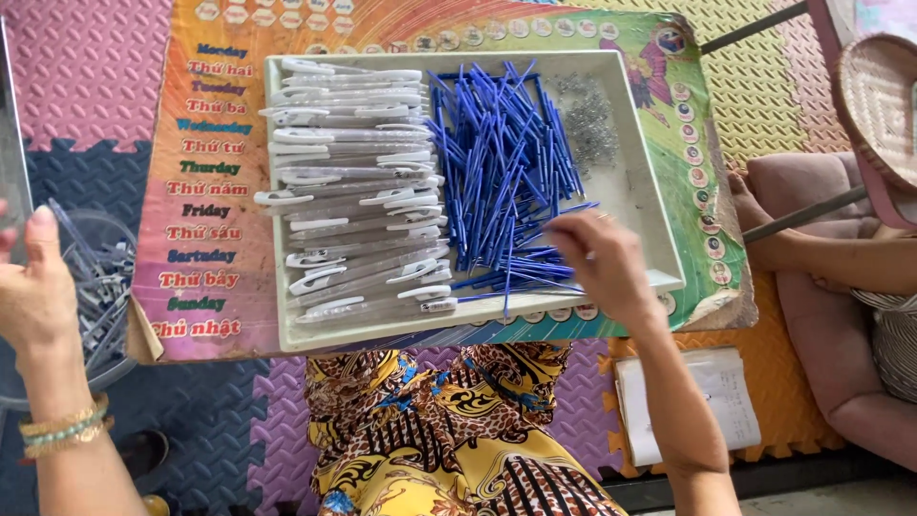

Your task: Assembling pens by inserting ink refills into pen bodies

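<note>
Seen from the head camera, looking straight down: a white rectangular tray (650, 191) sits on a colourful printed board (205, 220) across the person's lap.

Much is hard to read here. The right hand (602, 258) hovers over the tray's near right corner, its back to the camera; the fingers curl downward over a heap of blue pen refills (501, 172), and whether they grip one cannot be told. At the tray's far right corner lies a small grey pile, probably metal springs (587, 119), too fine to make out singly. The left side of the tray holds rows of clear pen barrels with white clips (353, 182).

Well left of the tray, the left hand (33, 296) is cut off by the picture's edge, raised with thumb up, loosely open; nothing shows in its grasp. Beside it stands a clear plastic container (105, 277) of greyish parts, blurred. Right of the tray, another person's bare foot (755, 215) rests on a pink cushion (821, 325).
</note>
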